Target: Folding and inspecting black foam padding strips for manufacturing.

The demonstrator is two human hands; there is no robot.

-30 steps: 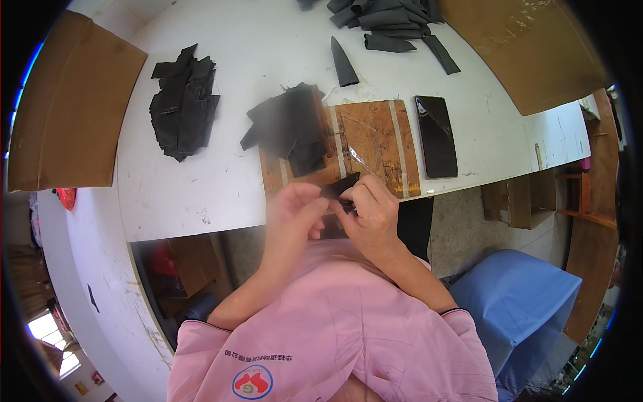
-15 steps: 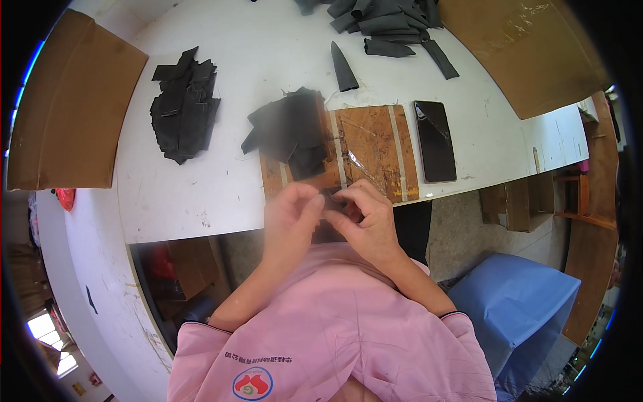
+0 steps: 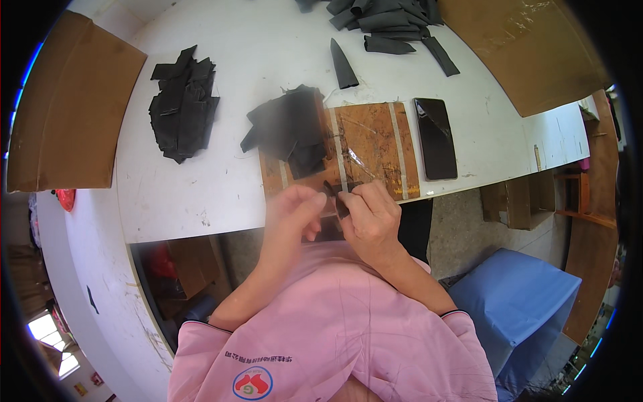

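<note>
- Head view: left hand [image 3: 289,216] and right hand [image 3: 370,216] each have a closed grip on a small black piece [image 3: 337,199].
- Wooden board [image 3: 372,144] lies on the tabletop [image 3: 221,191] just beyond.

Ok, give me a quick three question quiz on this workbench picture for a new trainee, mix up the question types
1. True or false: the black phone lies on the white table to the right of the wooden board.
2. Multiple choice: what do the left hand and right hand hold between them? A. a small black piece B. a red cloth C. a pair of scissors
3. Fill in: the loose heap of black pieces nearest the hands lies partly on the wooden ____.

Key: 1 true. 2 A, the small black piece is pinched between both hands at the table edge. 3 board.
</note>
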